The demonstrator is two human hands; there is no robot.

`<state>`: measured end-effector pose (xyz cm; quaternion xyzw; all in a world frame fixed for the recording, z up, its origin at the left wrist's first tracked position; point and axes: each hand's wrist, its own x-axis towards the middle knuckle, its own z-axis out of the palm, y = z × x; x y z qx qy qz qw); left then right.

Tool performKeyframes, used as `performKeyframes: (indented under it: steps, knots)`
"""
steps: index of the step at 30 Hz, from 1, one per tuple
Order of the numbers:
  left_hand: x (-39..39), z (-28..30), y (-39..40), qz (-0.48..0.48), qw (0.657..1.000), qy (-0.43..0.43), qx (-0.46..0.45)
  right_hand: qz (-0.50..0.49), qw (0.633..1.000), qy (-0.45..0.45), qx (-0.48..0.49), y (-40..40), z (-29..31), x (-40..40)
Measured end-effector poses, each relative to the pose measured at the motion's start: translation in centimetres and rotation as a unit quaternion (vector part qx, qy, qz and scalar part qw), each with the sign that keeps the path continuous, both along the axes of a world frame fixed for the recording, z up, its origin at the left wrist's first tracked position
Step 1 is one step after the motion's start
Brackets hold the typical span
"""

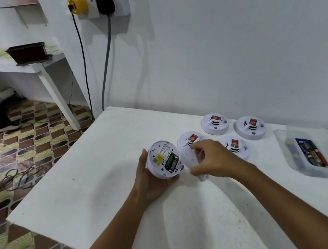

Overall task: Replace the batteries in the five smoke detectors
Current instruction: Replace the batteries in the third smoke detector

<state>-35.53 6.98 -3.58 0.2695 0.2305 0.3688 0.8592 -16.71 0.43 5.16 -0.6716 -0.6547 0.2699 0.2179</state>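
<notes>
left hand (151, 179): cups open detector (164, 159) above worktop (96, 186), back up, batteries (172, 162) seated inside
right hand (211, 160): fingers curled round blurred white cover (190, 158), just right of detector
four detectors (234, 146): face up behind hands, red tags
tub (286, 150): far right, loose batteries inside
</notes>
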Motion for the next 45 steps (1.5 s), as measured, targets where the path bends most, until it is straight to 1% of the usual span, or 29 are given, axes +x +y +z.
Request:
performKeyframes:
  steps: [2, 4, 6, 9, 10, 12, 14, 16, 19, 21, 22, 24, 26, 28, 31, 33, 38, 45]
  knots:
    - [0.1, 0.2, -0.2, -0.014, 1.000, 0.008, 0.016, 0.022, 0.999, 0.024, 0.034, 0.7, 0.9, -1.4]
    - [0.1, 0.2, -0.3, -0.022, 0.999, 0.013, 0.031, 0.033, 0.998, 0.023, 0.053, 1.4, 1.4, -2.9]
    - [0.1, 0.4, -0.4, -0.009, 1.000, 0.015, 0.013, 0.044, 0.997, 0.001, 0.056, 2.1, 1.6, -3.8]
    - [0.5, 1.5, -0.6, 0.019, 0.996, 0.086, -0.009, 0.067, 0.995, -0.034, 0.060, 2.7, 1.3, -4.9]
    - [0.6, 1.8, -0.7, 0.027, 0.995, 0.088, -0.024, 0.072, 0.995, -0.041, 0.060, 2.7, 1.2, -5.1]
    - [0.7, 1.9, -0.8, 0.037, 0.996, 0.081, -0.025, 0.077, 0.994, -0.046, 0.059, 2.7, 1.0, -5.3]
    - [0.3, 1.3, -0.6, 0.011, 0.997, 0.075, 0.002, 0.078, 0.994, -0.053, 0.058, 2.7, 1.0, -5.2]
    - [-0.1, 0.7, -0.4, -0.021, 0.999, 0.033, 0.012, 0.082, 0.994, -0.056, 0.049, 2.6, 1.1, -5.0]
    - [-0.1, 0.1, -0.1, -0.034, 0.999, 0.010, 0.001, 0.091, 0.993, -0.064, 0.043, 2.5, 1.3, -5.0]
    - [0.2, 0.8, -0.4, -0.006, 0.999, 0.043, -0.015, 0.091, 0.992, -0.071, 0.050, 2.6, 1.4, -5.0]
    - [0.5, 1.2, -0.5, 0.017, 0.997, 0.063, -0.040, 0.091, 0.991, -0.076, 0.055, 2.6, 1.5, -5.1]
    - [0.7, 1.7, -0.8, 0.067, 0.991, 0.057, -0.100, 0.095, 0.990, -0.088, 0.061, 2.8, 1.6, -5.3]
    - [0.8, 1.5, -0.9, 0.084, 0.988, 0.056, -0.113, 0.097, 0.989, -0.097, 0.059, 3.0, 1.6, -5.5]
    - [0.6, 1.4, -0.8, 0.064, 0.992, 0.049, -0.096, 0.098, 0.989, -0.098, 0.057, 3.2, 1.6, -5.5]
    - [0.0, 1.1, -0.4, -0.034, 0.999, 0.035, -0.024, 0.103, 0.988, -0.101, 0.054, 3.5, 1.8, -5.4]
    - [-0.1, 0.5, -0.1, -0.060, 0.998, 0.026, -0.012, 0.108, 0.988, -0.105, 0.046, 3.8, 1.9, -5.4]
    - [-0.1, 0.0, 0.2, -0.057, 0.998, 0.004, -0.019, 0.108, 0.987, -0.115, 0.033, 4.2, 2.0, -5.6]
    - [0.1, 0.1, 0.2, -0.052, 0.998, 0.014, -0.031, 0.075, 0.992, -0.094, 0.025, 3.9, 1.7, -5.5]
